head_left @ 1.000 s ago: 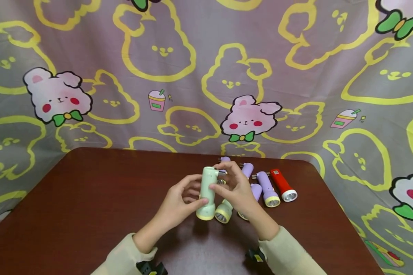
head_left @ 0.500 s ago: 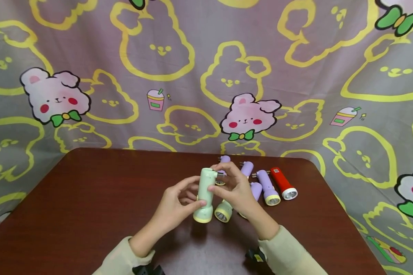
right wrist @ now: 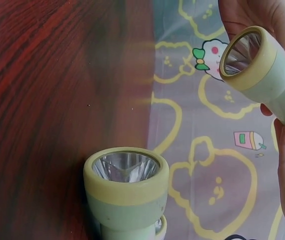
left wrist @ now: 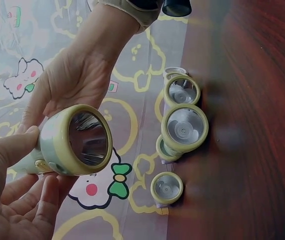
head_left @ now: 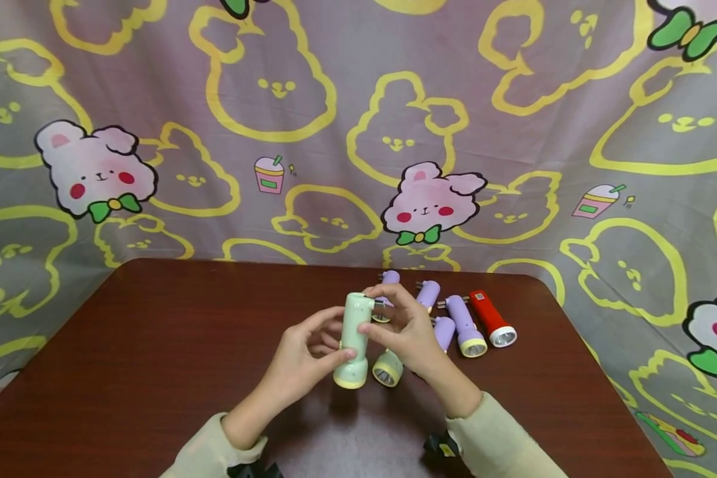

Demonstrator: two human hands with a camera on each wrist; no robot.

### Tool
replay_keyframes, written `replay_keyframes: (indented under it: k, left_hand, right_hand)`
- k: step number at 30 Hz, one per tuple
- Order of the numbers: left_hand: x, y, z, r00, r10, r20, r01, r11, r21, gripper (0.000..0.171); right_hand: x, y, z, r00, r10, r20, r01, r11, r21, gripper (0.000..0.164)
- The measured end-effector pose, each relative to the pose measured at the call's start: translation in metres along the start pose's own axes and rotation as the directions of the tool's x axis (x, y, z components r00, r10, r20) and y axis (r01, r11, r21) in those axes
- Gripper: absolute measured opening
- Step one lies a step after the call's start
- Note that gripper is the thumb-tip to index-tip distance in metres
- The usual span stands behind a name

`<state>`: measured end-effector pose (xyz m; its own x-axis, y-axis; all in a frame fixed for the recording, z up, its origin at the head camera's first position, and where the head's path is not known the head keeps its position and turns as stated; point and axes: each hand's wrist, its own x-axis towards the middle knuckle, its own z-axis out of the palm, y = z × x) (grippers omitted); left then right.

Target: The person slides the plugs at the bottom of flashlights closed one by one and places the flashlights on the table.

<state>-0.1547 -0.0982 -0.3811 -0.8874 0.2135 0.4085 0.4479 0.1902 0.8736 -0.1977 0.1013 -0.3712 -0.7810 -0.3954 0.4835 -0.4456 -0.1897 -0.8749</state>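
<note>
Over the last second, the green flashlight (head_left: 354, 332) had drifted slightly left and nearer, most of it in the first half second. The left hand (head_left: 305, 348) had gone with it, its sleeve (head_left: 212, 445) also a little further left and nearer. The right hand (head_left: 403, 328) had shifted slightly left too. A narrow gap now showed between the raised flashlight and the other green one (head_left: 388, 370) on the tabletop (head_left: 155, 345). More of the farthest purple flashlight (head_left: 390, 279) had come into sight, while the nearest purple one's (head_left: 445, 332) yellow rim had slipped behind the right arm.
</note>
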Motion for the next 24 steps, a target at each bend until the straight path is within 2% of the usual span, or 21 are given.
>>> replay_keyframes:
  k: [24]
  left_hand:
    - [-0.0016,-0.002,-0.0009,1.0,-0.009,0.008,0.009,1.0,-0.024,0.052]
  right_hand:
    - [-0.0042,0.0015,0.0023,0.999,0.044,-0.01,-0.044,0.999,0.009,0.043]
